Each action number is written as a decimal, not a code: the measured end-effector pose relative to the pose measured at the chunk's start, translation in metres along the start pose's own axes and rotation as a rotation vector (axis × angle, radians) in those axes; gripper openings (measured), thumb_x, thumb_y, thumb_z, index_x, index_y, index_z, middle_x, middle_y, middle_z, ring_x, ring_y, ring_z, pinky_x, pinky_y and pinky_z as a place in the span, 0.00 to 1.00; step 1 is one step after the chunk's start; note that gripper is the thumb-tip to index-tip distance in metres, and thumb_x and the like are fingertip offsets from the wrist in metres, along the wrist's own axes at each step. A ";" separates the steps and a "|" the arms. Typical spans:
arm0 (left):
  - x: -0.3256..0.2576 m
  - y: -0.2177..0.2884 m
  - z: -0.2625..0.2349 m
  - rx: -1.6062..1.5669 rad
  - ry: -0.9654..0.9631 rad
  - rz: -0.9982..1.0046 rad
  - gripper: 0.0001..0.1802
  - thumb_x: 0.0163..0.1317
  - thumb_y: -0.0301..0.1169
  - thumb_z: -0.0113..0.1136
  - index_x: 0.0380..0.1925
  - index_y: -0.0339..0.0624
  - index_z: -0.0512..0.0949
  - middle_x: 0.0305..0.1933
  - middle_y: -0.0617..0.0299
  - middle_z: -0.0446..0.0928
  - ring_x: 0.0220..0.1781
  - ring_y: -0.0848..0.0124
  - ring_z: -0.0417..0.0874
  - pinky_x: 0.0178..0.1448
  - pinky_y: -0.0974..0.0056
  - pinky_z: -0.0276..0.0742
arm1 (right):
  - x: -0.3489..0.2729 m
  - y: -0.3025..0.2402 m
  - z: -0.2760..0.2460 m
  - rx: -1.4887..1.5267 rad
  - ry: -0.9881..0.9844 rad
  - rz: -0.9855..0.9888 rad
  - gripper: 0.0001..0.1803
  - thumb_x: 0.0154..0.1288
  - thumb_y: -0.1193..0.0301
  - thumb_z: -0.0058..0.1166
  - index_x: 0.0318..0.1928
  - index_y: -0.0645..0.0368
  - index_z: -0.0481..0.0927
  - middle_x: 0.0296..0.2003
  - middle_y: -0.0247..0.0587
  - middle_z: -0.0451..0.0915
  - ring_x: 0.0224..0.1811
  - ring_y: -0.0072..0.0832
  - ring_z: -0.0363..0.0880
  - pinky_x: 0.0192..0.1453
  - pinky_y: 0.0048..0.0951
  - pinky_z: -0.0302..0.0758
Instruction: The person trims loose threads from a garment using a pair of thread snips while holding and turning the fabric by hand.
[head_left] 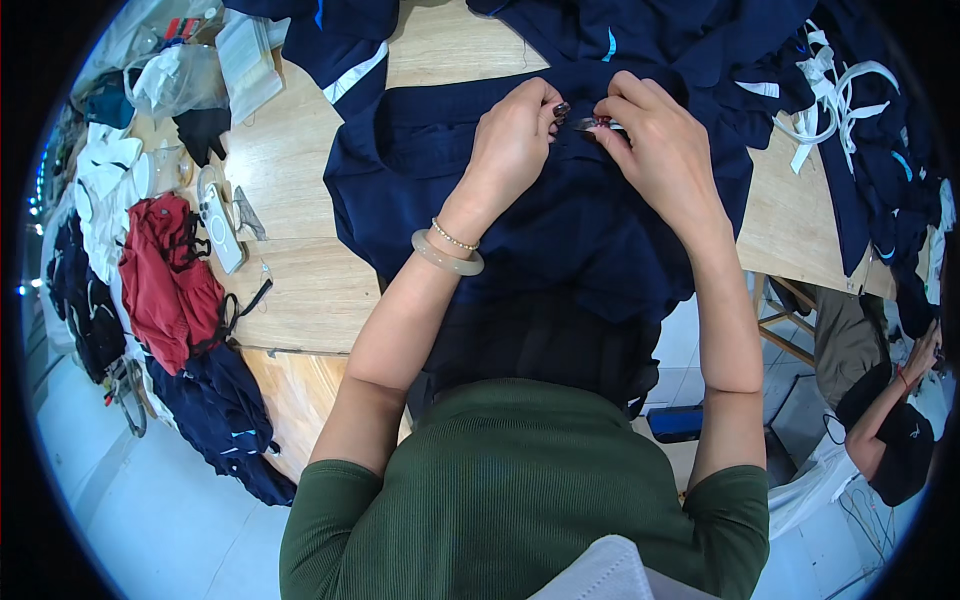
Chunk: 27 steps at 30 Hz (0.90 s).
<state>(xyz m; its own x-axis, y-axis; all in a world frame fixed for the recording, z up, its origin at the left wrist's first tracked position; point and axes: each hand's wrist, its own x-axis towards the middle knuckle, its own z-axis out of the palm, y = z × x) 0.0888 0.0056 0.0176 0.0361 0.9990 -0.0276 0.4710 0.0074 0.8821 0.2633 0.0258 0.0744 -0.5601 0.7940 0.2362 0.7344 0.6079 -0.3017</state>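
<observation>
A navy garment [600, 235] lies at twelve o'clock on a desk [300, 300]. The left hand [512, 142] pinches it; the right hand [655, 135] has a metal tool [584, 125] in its grip. A red garment [172, 285] lies at nine o'clock.

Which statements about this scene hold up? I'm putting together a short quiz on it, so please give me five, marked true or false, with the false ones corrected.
1. The left hand and right hand are over the navy garment. True.
2. The bracelets are on the right wrist. False: the bracelets are on the left wrist.
3. The red garment lies left of the phone. True.
4. The right hand holds the phone. False: it holds a small metal tool; the phone lies on the table.
5. White straps lie at the right of the view. True.
</observation>
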 end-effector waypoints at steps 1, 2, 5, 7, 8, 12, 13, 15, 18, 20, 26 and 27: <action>0.000 -0.001 0.000 0.012 0.002 0.012 0.07 0.72 0.25 0.50 0.40 0.31 0.75 0.32 0.56 0.79 0.31 0.70 0.82 0.39 0.67 0.80 | 0.000 0.000 0.002 0.009 0.001 0.000 0.07 0.57 0.72 0.66 0.33 0.63 0.84 0.35 0.35 0.77 0.38 0.29 0.78 0.41 0.29 0.80; 0.000 -0.001 0.001 0.012 0.002 0.012 0.07 0.72 0.25 0.50 0.40 0.31 0.75 0.32 0.56 0.79 0.31 0.70 0.82 0.39 0.67 0.80 | -0.001 0.001 0.003 0.008 0.001 0.000 0.07 0.57 0.72 0.66 0.33 0.63 0.84 0.35 0.35 0.77 0.38 0.29 0.78 0.41 0.29 0.80; 0.000 -0.001 0.001 -0.059 0.020 -0.001 0.07 0.72 0.24 0.49 0.41 0.31 0.75 0.31 0.57 0.79 0.31 0.71 0.82 0.38 0.68 0.80 | -0.005 0.006 0.005 0.011 0.006 0.013 0.07 0.57 0.72 0.66 0.35 0.62 0.84 0.36 0.35 0.77 0.38 0.30 0.79 0.40 0.28 0.78; -0.001 -0.001 0.000 -0.196 0.049 -0.030 0.08 0.75 0.26 0.46 0.40 0.30 0.73 0.31 0.57 0.77 0.31 0.73 0.82 0.37 0.69 0.81 | -0.013 0.012 0.006 0.178 0.059 0.121 0.08 0.58 0.71 0.65 0.37 0.60 0.84 0.36 0.34 0.77 0.35 0.29 0.79 0.37 0.27 0.76; -0.001 -0.001 0.001 -0.196 0.051 -0.030 0.08 0.75 0.26 0.46 0.40 0.30 0.73 0.31 0.57 0.77 0.31 0.73 0.82 0.37 0.69 0.81 | -0.016 0.015 0.007 0.178 0.060 0.120 0.08 0.58 0.71 0.65 0.37 0.60 0.84 0.36 0.34 0.77 0.35 0.29 0.79 0.37 0.27 0.76; -0.004 -0.002 0.002 -0.436 0.217 -0.078 0.13 0.78 0.29 0.39 0.38 0.30 0.69 0.36 0.56 0.76 0.30 0.73 0.83 0.37 0.69 0.85 | -0.026 0.020 0.010 0.308 0.205 0.258 0.10 0.58 0.71 0.66 0.39 0.59 0.84 0.37 0.33 0.76 0.31 0.28 0.77 0.34 0.24 0.72; -0.004 -0.002 0.003 -0.411 0.210 -0.080 0.12 0.78 0.29 0.40 0.38 0.31 0.69 0.36 0.56 0.77 0.31 0.73 0.83 0.36 0.70 0.84 | -0.026 0.019 0.008 0.348 0.187 0.278 0.10 0.58 0.71 0.66 0.40 0.59 0.84 0.37 0.33 0.77 0.32 0.28 0.77 0.34 0.24 0.72; -0.003 -0.003 0.002 -0.385 0.204 -0.082 0.12 0.78 0.29 0.40 0.39 0.31 0.69 0.36 0.56 0.77 0.31 0.74 0.82 0.36 0.71 0.83 | -0.026 0.019 0.007 0.388 0.171 0.299 0.10 0.58 0.71 0.67 0.40 0.59 0.84 0.37 0.34 0.77 0.32 0.28 0.77 0.34 0.24 0.72; -0.001 -0.006 -0.001 -0.489 0.130 -0.060 0.10 0.78 0.28 0.40 0.39 0.34 0.70 0.35 0.57 0.77 0.31 0.75 0.81 0.35 0.73 0.80 | -0.027 0.023 0.009 0.399 0.195 0.269 0.10 0.57 0.72 0.67 0.40 0.59 0.85 0.37 0.34 0.77 0.33 0.28 0.77 0.34 0.24 0.72; -0.001 -0.008 -0.004 -0.720 0.099 -0.097 0.07 0.76 0.25 0.45 0.38 0.34 0.71 0.33 0.58 0.78 0.28 0.77 0.79 0.32 0.74 0.77 | -0.027 0.024 0.010 0.372 0.199 0.249 0.10 0.57 0.72 0.67 0.40 0.59 0.85 0.37 0.34 0.78 0.33 0.28 0.77 0.35 0.24 0.72; -0.009 -0.008 -0.009 -0.360 -0.033 -0.022 0.05 0.72 0.27 0.54 0.40 0.36 0.76 0.35 0.66 0.77 0.28 0.81 0.73 0.34 0.76 0.72 | -0.025 0.021 0.009 0.411 0.209 0.274 0.11 0.57 0.72 0.67 0.40 0.60 0.84 0.37 0.34 0.78 0.36 0.29 0.79 0.36 0.24 0.73; -0.010 -0.005 -0.009 -0.246 -0.020 0.017 0.04 0.65 0.25 0.61 0.39 0.37 0.80 0.34 0.68 0.74 0.26 0.81 0.71 0.33 0.75 0.70 | -0.025 0.021 0.008 0.409 0.210 0.275 0.11 0.57 0.72 0.67 0.40 0.60 0.84 0.37 0.34 0.78 0.36 0.29 0.79 0.36 0.24 0.73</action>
<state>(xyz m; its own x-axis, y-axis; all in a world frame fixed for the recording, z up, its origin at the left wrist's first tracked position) 0.0776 -0.0043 0.0178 0.0606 0.9980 -0.0191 0.2416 0.0039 0.9704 0.2898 0.0184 0.0546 -0.2482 0.9317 0.2650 0.6106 0.3629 -0.7039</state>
